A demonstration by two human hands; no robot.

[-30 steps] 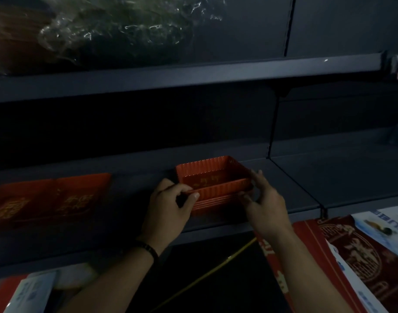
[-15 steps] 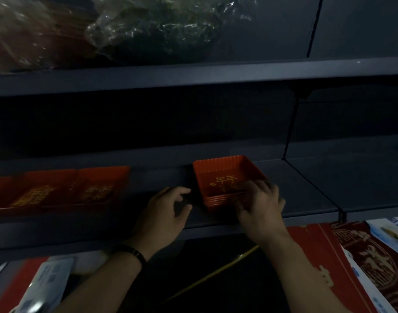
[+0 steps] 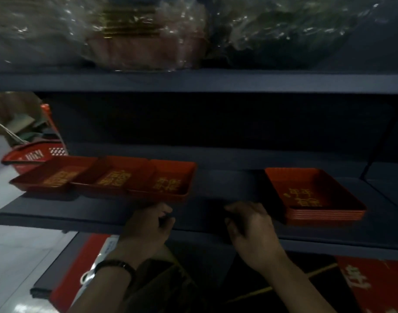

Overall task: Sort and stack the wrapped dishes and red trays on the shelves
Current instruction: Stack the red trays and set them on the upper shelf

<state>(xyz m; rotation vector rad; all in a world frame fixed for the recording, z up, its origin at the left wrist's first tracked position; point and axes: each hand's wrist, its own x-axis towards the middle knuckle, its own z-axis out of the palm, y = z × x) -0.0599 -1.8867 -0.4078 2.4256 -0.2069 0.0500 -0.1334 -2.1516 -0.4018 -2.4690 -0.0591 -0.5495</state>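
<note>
A stack of red trays (image 3: 315, 196) with gold characters rests on the right part of the middle shelf (image 3: 216, 186). Three more red trays (image 3: 107, 177) sit side by side at the shelf's left. My left hand (image 3: 148, 227) hovers at the shelf's front edge, just below the rightmost of those three, fingers curled and holding nothing. My right hand (image 3: 250, 224) is left of the stack, apart from it, fingers loosely curled and empty. Wrapped dishes (image 3: 146, 35) in clear plastic fill the top shelf.
A red perforated basket (image 3: 33, 154) stands beyond the shelf's left end, with cardboard behind it. Red boxes (image 3: 374, 283) lie on the lower level at right, and more red packaging (image 3: 80, 267) at lower left. White floor shows at left.
My right hand has let go of the tray stack and drawn away to its left. My left hand has moved toward the three trays. The view has swung left and upward.
</note>
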